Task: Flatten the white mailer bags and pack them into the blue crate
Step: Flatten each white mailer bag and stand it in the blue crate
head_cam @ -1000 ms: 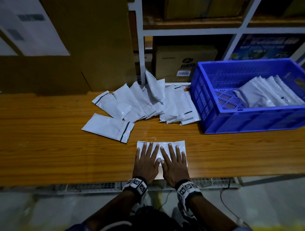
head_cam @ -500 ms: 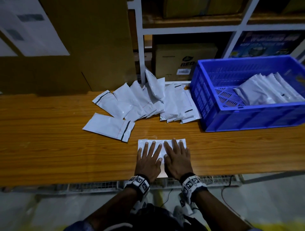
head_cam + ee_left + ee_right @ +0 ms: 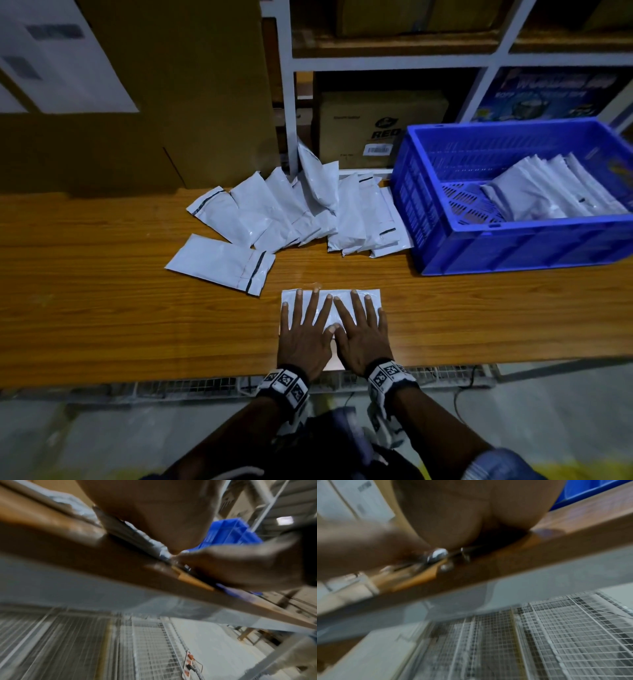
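Both hands are laid flat, palms down, side by side at the lower centre of the head view. The left hand [image 3: 303, 334] and the right hand [image 3: 363, 337] are held with fingers straight and spread, thumbs nearly touching. Marker-patterned bands are worn on both wrists; forearms are extended from the bottom edge.

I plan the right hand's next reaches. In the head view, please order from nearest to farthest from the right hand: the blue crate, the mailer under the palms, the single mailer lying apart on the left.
From the right hand:
1. Mailer under the palms, directly beneath.
2. Single mailer, front-left.
3. Blue crate, front-right; close to 2.
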The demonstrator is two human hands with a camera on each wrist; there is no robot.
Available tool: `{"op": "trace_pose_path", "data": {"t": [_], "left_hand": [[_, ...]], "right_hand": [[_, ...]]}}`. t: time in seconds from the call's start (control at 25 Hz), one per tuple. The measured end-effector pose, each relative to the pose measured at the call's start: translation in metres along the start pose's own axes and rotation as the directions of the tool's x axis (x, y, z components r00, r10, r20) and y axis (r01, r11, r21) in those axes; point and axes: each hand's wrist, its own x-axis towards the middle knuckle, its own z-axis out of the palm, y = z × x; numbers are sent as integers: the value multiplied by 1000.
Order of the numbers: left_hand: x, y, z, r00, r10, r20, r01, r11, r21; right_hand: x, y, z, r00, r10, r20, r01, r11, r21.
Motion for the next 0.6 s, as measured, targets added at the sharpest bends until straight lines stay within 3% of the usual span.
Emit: {"op": "trace_pose_path", "data": {"t": [0.16, 0.32, 0.6], "left_hand": [[1, -1, 6, 998, -39, 54, 40, 999, -12], [5, -2, 3, 996, -47, 76, 49, 998, -35], [-2, -12, 0, 997, 11, 79, -5, 997, -72]], "right_hand": [[1, 5, -13, 996, -29, 90, 25, 998, 55], [-1, 1, -17, 998, -49, -36, 50, 999, 16], [-2, -3, -4, 999, -36, 14, 36, 999, -26]]}}
